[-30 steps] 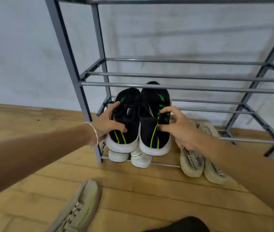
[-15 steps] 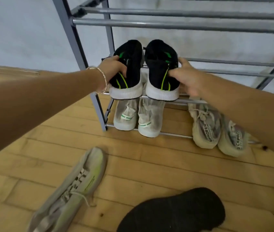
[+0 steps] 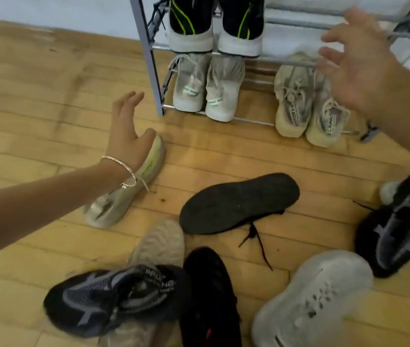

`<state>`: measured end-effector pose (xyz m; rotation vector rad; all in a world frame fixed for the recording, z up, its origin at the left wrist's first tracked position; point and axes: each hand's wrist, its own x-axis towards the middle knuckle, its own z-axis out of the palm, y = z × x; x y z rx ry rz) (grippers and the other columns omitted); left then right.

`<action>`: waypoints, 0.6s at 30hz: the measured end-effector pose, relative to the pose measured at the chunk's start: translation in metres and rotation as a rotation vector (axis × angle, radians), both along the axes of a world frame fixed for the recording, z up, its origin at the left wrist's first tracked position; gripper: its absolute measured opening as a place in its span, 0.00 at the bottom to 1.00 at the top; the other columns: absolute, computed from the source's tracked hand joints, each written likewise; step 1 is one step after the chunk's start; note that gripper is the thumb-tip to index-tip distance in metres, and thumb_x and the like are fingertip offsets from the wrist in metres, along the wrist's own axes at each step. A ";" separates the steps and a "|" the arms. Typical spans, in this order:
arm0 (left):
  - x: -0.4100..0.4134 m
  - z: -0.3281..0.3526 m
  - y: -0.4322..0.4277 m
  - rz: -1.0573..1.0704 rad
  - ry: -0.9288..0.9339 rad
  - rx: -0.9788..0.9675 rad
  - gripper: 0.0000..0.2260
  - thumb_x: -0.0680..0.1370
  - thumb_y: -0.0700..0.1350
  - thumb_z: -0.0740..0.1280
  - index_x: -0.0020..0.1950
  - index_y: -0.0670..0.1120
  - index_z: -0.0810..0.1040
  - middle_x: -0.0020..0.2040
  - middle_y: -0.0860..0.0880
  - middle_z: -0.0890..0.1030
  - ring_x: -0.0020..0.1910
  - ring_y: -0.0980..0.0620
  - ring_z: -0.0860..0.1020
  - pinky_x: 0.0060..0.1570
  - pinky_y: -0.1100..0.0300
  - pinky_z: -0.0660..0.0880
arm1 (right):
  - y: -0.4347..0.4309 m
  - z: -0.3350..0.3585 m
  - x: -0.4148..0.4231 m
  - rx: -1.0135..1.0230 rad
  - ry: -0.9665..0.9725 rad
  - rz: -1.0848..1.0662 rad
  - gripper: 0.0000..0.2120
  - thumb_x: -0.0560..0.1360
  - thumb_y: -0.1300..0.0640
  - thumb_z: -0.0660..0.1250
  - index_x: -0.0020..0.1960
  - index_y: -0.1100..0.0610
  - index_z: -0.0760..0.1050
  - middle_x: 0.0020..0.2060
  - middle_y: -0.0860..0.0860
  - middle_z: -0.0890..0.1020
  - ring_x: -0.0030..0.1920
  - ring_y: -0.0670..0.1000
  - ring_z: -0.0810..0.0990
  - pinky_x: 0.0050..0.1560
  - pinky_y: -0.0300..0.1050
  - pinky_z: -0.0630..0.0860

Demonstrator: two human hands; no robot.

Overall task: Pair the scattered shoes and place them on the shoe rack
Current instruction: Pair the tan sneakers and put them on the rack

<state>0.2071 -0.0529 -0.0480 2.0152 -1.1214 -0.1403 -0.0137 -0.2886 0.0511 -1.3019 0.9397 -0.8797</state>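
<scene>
- Head view, top of frame: the shoe rack (image 3: 146, 53), thin grey metal tubes, carries a black pair with green stripes (image 3: 215, 23) on an upper rail; below it stand a pale grey pair (image 3: 207, 88) and, to the right, a beige knit pair (image 3: 309, 106), all heels toward the camera.
- Head view, hands: the left hand (image 3: 126, 136) hangs at centre left, fingers spread wide and holding nothing; the right hand (image 3: 356, 61) is at upper right in front of the rack, fingers likewise splayed and empty.
- Head view, floor: a pale yellow-green sneaker (image 3: 126, 191) lies directly beneath the left hand, its long axis running from lower left up to the right, toe end by the thumb. That hand is plainly the nearer one.
- Head view, lower frame: loose shoes are scattered on the wooden plank floor (image 3: 36, 101): an upturned black sole (image 3: 239, 201) with a trailing lace, two dark grey-patterned trainers (image 3: 113, 296) (image 3: 399, 221), a ridged beige sole (image 3: 161, 241), a black shoe (image 3: 209, 296) and a light grey shoe (image 3: 311, 301).
</scene>
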 end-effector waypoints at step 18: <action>-0.077 -0.040 0.100 -0.094 0.154 1.061 0.28 0.71 0.52 0.68 0.67 0.40 0.69 0.55 0.44 0.75 0.52 0.46 0.75 0.49 0.57 0.72 | 0.128 -0.004 -0.046 0.151 0.237 0.223 0.17 0.76 0.63 0.63 0.62 0.49 0.72 0.51 0.47 0.74 0.53 0.50 0.77 0.57 0.47 0.75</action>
